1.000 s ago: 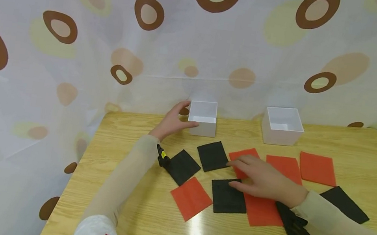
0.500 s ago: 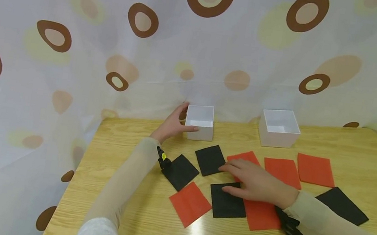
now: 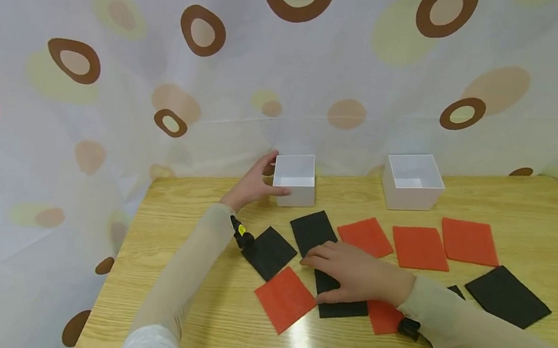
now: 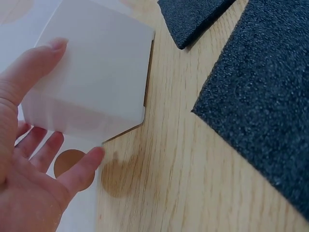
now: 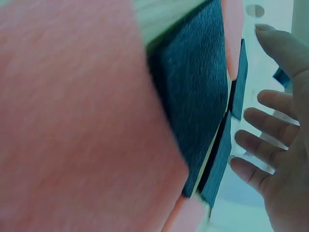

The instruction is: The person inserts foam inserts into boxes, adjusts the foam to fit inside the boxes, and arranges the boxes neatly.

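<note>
My left hand is at the left white box, thumb across its front and fingers round the left side and back. In the left wrist view the thumb lies on the box's white wall. My right hand hovers palm down, fingers loosely bent and holding nothing, over a black felt-like square. Near its fingertips lie another black square and a red square. In the right wrist view the fingers are spread above dark pieces. The right forearm partly hides a red piece.
A second white box stands at the back right. Red squares and a black one lie on the right of the wooden table. One black square lies by the left wrist. A patterned curtain hangs behind.
My right hand has moved left across the squares, uncovering the red ones behind it. My left hand stays at the box. The head view has shifted slightly.
</note>
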Demonstrator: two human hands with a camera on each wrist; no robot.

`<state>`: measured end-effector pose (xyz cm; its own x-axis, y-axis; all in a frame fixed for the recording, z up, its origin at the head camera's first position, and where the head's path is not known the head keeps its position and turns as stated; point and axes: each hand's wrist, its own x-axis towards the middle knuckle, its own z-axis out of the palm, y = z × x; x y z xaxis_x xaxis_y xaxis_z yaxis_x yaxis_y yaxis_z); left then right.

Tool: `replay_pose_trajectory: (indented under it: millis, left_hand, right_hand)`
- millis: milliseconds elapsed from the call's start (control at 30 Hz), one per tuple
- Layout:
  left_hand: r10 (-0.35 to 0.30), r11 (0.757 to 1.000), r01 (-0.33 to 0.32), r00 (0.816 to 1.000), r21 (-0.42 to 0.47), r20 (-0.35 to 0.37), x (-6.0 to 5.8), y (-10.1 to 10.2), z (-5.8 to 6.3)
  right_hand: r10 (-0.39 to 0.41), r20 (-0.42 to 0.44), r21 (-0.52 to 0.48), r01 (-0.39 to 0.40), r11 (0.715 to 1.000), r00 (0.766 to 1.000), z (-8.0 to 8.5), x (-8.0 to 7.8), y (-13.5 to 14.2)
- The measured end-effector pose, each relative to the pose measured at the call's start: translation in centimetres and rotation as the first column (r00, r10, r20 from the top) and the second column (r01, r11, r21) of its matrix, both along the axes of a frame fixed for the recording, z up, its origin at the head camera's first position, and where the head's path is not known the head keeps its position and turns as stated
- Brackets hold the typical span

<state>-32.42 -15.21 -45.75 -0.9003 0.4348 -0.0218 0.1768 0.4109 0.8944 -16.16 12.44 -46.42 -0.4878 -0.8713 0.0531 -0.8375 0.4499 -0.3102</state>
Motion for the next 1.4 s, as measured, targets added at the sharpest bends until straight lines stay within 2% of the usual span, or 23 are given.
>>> replay_pose_trajectory:
  millis: [167, 367, 667, 1033, 1400]
  left_hand:
    - [0.011, 1.0, -0.011, 1.0, -0.019, 0.003, 0.3, 0.1, 0.0]
    - [0.0, 1.0, 0.001, 1.0, -0.015, 0.014, 0.4, 0.1, 0.4]
    - [-0.008, 1.0, 0.007, 0.998, 0.021, 0.062, 0.5, -0.1, 0.5]
    - [-0.058, 0.994, 0.048, 0.992, 0.094, 0.115, 0.4, -0.3, 0.3]
    - [-0.054, 0.996, 0.045, 0.991, 0.076, 0.123, 0.5, -0.7, 0.1]
  right_hand:
    - [0.054, -0.032, 0.042, -0.053, 0.998, 0.998, -0.3, 0.3, -1.1]
    - [0.073, -0.069, 0.095, -0.067, 0.993, 0.995, -0.4, 0.1, -1.8]
    - [0.069, -0.04, 0.142, -0.062, 0.988, 0.997, -0.4, 0.0, -2.3]
    - [0.116, -0.044, 0.146, -0.109, 0.983, 0.992, -0.4, -0.1, -3.1]
    - [0.18, -0.063, 0.128, -0.171, 0.977, 0.982, -0.6, -0.1, -3.1]
